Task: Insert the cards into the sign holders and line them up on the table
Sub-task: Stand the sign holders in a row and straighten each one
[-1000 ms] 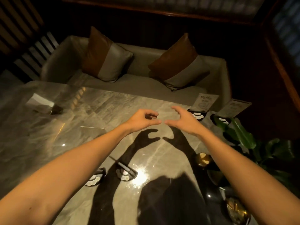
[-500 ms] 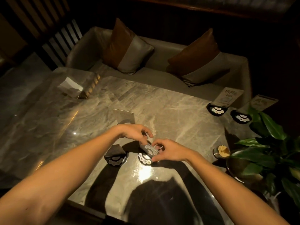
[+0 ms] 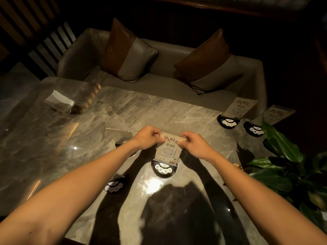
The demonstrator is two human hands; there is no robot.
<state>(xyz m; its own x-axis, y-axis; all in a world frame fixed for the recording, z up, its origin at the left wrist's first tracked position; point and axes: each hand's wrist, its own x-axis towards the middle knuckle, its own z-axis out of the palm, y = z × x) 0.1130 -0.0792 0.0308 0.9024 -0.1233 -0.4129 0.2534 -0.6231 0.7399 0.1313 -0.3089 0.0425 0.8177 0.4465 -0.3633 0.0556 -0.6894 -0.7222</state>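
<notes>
A printed card [image 3: 168, 149] stands upright in a clear panel on a black sign holder base [image 3: 163, 168] at the table's middle. My left hand [image 3: 147, 137] pinches the card's top left corner and my right hand [image 3: 192, 144] pinches its top right corner. An empty clear panel [image 3: 118, 134] stands just left, behind my left wrist. Another black base [image 3: 113, 185] lies under my left forearm. Two finished sign holders, one [image 3: 235, 112] and the other [image 3: 270, 119], stand at the table's far right edge.
The marble table [image 3: 70, 138] carries a white folded paper stand [image 3: 59, 101] at far left. A leafy plant [image 3: 286, 161] crowds the right side. A grey sofa [image 3: 159, 82] with two brown cushions sits beyond the table.
Both hands dropped from mid-air to the base, then rose with the card; it now stands upright in the holder, gripped at its top corners.
</notes>
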